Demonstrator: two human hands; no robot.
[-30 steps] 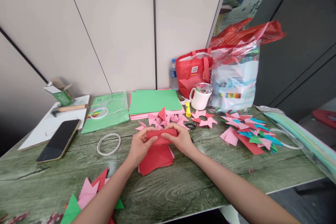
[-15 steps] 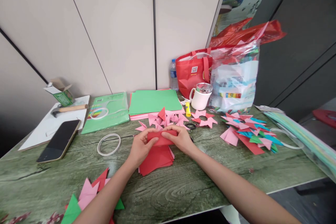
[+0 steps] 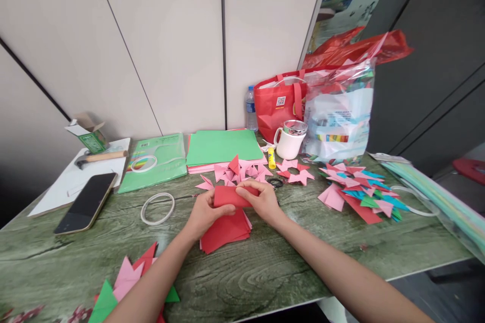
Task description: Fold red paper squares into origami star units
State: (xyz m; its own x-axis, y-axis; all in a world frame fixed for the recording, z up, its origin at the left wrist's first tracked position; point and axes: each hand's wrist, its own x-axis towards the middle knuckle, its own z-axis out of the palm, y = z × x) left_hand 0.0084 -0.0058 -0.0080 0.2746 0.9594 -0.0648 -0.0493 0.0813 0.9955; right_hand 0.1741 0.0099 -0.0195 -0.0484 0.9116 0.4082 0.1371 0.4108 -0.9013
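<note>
Both hands pinch a folded red paper sheet (image 3: 229, 196) above the green wood-grain table (image 3: 265, 272). My left hand (image 3: 204, 212) grips its left end, thumb on top. My right hand (image 3: 261, 201) grips its right end, fingers curled over the fold. Under them lies a stack of red paper squares (image 3: 223, 231). Just behind the hands sits a heap of folded pink paper pieces (image 3: 237, 171).
A phone (image 3: 86, 202), tape rings (image 3: 157, 208), a hammer (image 3: 99, 157) and a green paper pack (image 3: 155, 161) lie to the left. Green sheets (image 3: 223, 145), a glue stick (image 3: 271, 157), white mug (image 3: 290, 139), red bag (image 3: 278, 103) and plastic bag (image 3: 337, 116) stand behind. Coloured folded pieces (image 3: 356, 189) are right, more (image 3: 125, 277) at near left.
My hands have worked the red sheet into a narrower fold, the right fingers moving leftward over it. Nothing else on the table has moved.
</note>
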